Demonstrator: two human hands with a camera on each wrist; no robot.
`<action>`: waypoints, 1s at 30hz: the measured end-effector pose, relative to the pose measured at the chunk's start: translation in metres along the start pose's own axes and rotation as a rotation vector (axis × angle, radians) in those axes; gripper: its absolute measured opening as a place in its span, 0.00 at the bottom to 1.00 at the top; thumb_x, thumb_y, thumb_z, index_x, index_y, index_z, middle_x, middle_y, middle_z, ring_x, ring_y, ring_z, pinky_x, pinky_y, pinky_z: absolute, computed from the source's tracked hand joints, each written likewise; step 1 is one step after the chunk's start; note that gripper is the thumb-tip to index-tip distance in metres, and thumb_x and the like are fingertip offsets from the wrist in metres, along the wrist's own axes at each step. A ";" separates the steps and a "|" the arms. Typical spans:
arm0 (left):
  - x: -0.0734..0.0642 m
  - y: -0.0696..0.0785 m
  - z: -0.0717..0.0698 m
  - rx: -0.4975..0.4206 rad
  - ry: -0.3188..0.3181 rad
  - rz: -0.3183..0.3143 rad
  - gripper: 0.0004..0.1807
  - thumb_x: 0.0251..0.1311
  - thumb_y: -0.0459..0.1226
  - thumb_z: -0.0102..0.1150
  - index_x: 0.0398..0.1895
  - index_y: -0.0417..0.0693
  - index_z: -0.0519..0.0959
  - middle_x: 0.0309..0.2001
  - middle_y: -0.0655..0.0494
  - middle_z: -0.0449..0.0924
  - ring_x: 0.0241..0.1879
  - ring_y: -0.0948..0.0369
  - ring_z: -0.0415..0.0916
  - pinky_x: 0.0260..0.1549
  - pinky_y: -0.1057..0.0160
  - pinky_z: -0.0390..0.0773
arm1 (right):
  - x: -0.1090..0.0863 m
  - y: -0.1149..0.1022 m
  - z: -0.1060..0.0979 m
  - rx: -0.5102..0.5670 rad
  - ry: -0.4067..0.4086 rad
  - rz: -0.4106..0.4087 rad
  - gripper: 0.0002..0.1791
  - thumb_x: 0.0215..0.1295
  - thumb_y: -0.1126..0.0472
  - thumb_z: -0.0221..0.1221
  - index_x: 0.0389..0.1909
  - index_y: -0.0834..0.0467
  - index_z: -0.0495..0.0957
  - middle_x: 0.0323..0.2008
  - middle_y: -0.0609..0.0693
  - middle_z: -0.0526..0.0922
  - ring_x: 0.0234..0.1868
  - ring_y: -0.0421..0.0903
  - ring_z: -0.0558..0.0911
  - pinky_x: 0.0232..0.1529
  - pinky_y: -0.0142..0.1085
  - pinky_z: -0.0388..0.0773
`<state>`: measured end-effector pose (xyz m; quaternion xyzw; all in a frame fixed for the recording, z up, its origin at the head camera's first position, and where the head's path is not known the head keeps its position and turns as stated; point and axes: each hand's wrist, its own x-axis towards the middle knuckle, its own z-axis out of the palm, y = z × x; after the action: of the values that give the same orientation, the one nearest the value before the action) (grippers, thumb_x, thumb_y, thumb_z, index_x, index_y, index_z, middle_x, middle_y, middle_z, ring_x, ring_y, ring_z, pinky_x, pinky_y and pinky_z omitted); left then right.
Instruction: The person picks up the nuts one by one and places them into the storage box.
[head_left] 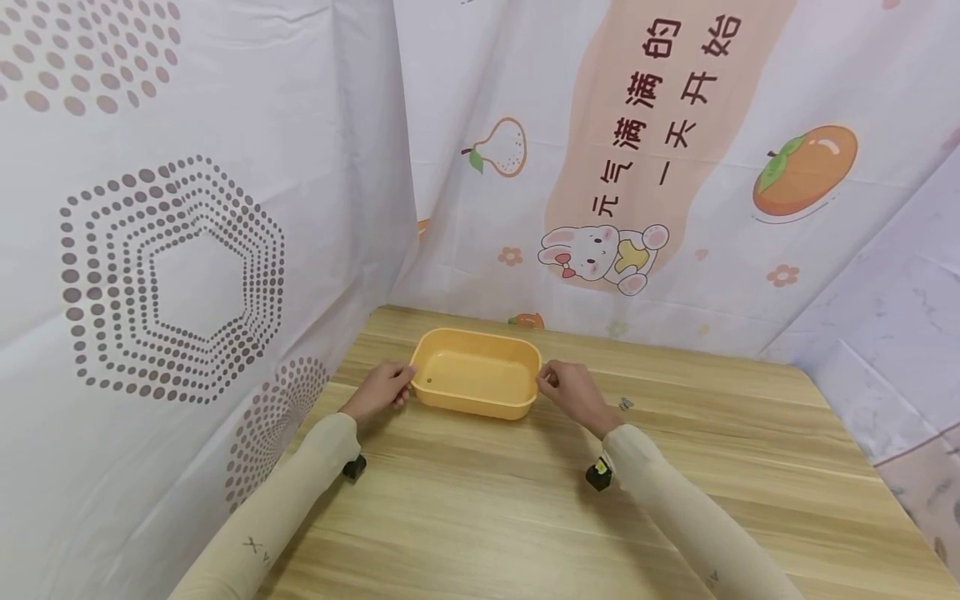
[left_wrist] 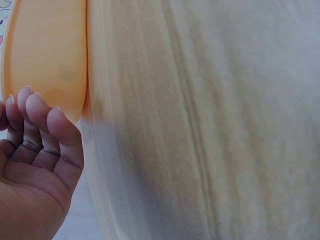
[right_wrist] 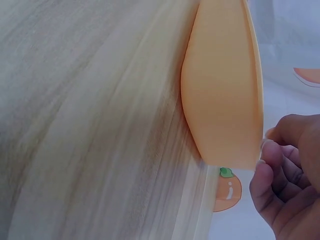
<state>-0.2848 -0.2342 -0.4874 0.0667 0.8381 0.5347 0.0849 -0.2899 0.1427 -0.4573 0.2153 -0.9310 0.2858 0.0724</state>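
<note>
An orange-yellow plastic basin (head_left: 480, 410), rectangular with rounded corners, rests on the wooden table. A small dark spot shows on its floor near the left end; otherwise nothing is seen inside. At the left end, my left hand (head_left: 384, 388) holds the rim. The left wrist view shows the curled fingers of that hand (left_wrist: 42, 150) against the outer wall of the basin (left_wrist: 47, 50), with the thumb mostly cut off by the frame. My right hand (head_left: 572, 390) pinches the rim at the opposite end. Its thumb and fingertips meet at the basin's edge in the right wrist view.
The wood-grain table (head_left: 480, 500) runs back to a printed white curtain (head_left: 465, 225). Another curtain (head_left: 322, 208) hangs close along the left side, near the left arm. A dark wrist device (head_left: 598, 475) sits under the right cuff. A small dark mark (head_left: 626, 403) lies beside the right wrist.
</note>
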 end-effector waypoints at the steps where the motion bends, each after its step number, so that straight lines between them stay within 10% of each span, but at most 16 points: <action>1: 0.001 -0.001 0.000 0.003 0.001 0.002 0.24 0.82 0.47 0.46 0.33 0.35 0.75 0.26 0.50 0.77 0.21 0.62 0.72 0.22 0.66 0.77 | 0.000 0.000 0.001 -0.001 -0.001 0.000 0.05 0.71 0.63 0.63 0.35 0.60 0.84 0.26 0.46 0.85 0.25 0.38 0.79 0.27 0.32 0.78; 30: 0.003 -0.002 -0.001 0.017 -0.006 0.003 0.25 0.82 0.48 0.45 0.32 0.35 0.76 0.26 0.50 0.76 0.22 0.61 0.72 0.23 0.66 0.77 | -0.002 -0.001 0.004 0.009 0.003 -0.027 0.05 0.71 0.63 0.62 0.37 0.59 0.85 0.24 0.44 0.82 0.23 0.37 0.76 0.26 0.33 0.75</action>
<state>-0.2880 -0.2353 -0.4891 0.0704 0.8422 0.5275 0.0862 -0.2880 0.1403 -0.4606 0.2278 -0.9266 0.2891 0.0765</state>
